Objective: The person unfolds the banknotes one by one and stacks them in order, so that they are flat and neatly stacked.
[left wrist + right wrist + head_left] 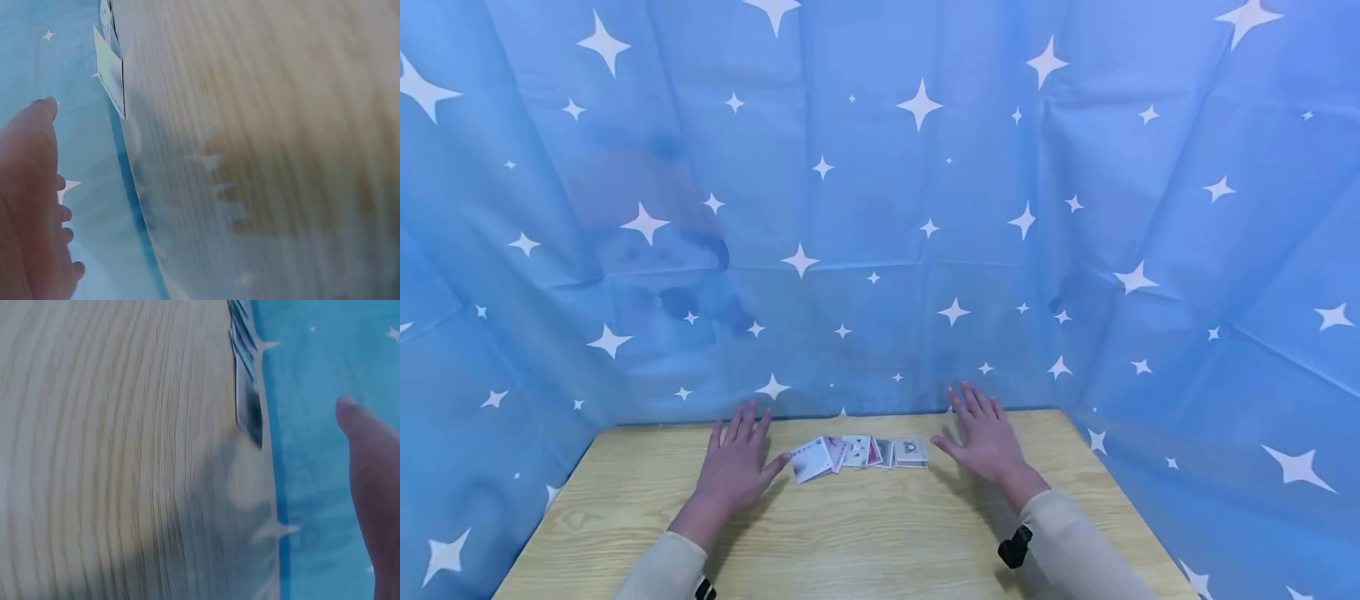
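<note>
Several printed cards (856, 451) lie overlapped in a row on the wooden table, toward its back edge. At the row's left end is a pale card (812, 460), set at a slant. The right end holds a small stack of cards (911, 452). My left hand (733, 467) is spread flat with straight fingers, its thumb tip beside the pale card; whether they touch I cannot tell. To the right of the stack, my right hand (987, 442) is also spread, its thumb pointing toward the cards and a small gap between. Neither hand holds anything.
The light wooden table (850, 542) reaches back to a blue curtain (880, 208) with white stars, which also hangs along both sides. A black device (1015, 547) is strapped at the right wrist. Both forearms wear pale sleeves (1078, 542).
</note>
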`<state>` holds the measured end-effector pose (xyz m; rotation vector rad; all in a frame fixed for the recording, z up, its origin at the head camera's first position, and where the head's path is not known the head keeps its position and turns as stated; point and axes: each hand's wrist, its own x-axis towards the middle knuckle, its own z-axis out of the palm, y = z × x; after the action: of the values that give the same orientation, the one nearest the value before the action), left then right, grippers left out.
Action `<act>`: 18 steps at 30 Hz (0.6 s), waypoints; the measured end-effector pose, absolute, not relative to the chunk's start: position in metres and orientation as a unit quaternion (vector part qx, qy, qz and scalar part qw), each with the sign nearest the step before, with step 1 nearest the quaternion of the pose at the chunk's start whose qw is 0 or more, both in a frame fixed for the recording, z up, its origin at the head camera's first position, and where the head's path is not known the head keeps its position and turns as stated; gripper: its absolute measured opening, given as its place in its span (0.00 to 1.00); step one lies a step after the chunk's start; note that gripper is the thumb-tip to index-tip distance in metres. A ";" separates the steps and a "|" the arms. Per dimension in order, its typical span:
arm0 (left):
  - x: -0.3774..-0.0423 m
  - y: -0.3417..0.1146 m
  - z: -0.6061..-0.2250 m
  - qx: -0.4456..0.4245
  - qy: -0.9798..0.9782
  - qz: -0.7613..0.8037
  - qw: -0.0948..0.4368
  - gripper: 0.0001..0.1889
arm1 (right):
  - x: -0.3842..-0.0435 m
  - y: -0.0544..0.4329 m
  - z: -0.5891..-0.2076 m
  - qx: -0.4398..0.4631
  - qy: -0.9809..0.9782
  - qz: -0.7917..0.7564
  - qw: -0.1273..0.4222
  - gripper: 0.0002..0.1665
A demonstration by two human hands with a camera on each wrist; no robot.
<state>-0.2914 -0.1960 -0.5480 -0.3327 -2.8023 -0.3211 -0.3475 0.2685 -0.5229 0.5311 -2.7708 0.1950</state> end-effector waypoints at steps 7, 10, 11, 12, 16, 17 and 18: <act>-0.292 -0.194 -0.543 -0.120 -0.963 -0.194 0.144 0.41 | -0.345 0.244 -0.525 0.210 -0.947 0.184 0.159 0.56; -0.293 -0.192 -0.543 -0.124 -0.951 -0.253 0.125 0.37 | -0.342 0.230 -0.524 0.207 -0.937 0.256 0.119 0.52; -0.292 -0.191 -0.544 -0.123 -0.947 -0.272 0.114 0.36 | -0.341 0.225 -0.524 0.202 -0.934 0.277 0.102 0.51; -0.292 -0.191 -0.544 -0.121 -0.944 -0.291 0.102 0.36 | -0.341 0.221 -0.524 0.200 -0.930 0.296 0.088 0.50; -0.292 -0.187 -0.545 -0.117 -0.930 -0.342 0.072 0.33 | -0.340 0.201 -0.523 0.205 -0.914 0.346 0.044 0.44; -0.292 -0.186 -0.546 -0.116 -0.927 -0.350 0.067 0.33 | -0.340 0.196 -0.524 0.208 -0.911 0.354 0.033 0.43; -0.293 -0.186 -0.546 -0.116 -0.925 -0.357 0.063 0.32 | -0.340 0.191 -0.525 0.210 -0.909 0.358 0.024 0.43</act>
<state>-0.2925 -0.1856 -0.5462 -0.3492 -2.7948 -1.0783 -0.3401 0.1912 -0.5249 0.6495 -2.8139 1.1086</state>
